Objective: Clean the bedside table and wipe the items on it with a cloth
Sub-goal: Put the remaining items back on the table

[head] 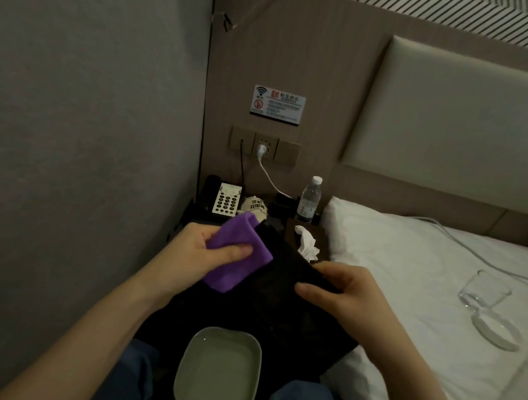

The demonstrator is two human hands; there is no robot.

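Two things crowd the bedside table behind: clear plastic water bottle [309,200], white keypad telephone [226,199]. Left hand [198,251] pinches folded purple cloth [238,256] against flat black tray [278,288]; right hand [349,296] grips its edge.

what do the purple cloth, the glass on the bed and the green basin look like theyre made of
Purple cloth: soft matte fabric, likely microfibre; it folds thickly in the left hand.
Glass: clear glass or hard plastic; the bedsheet shows through it.
Green basin: smooth pale green, probably plastic or enamel; the look leaves that open. It holds water.
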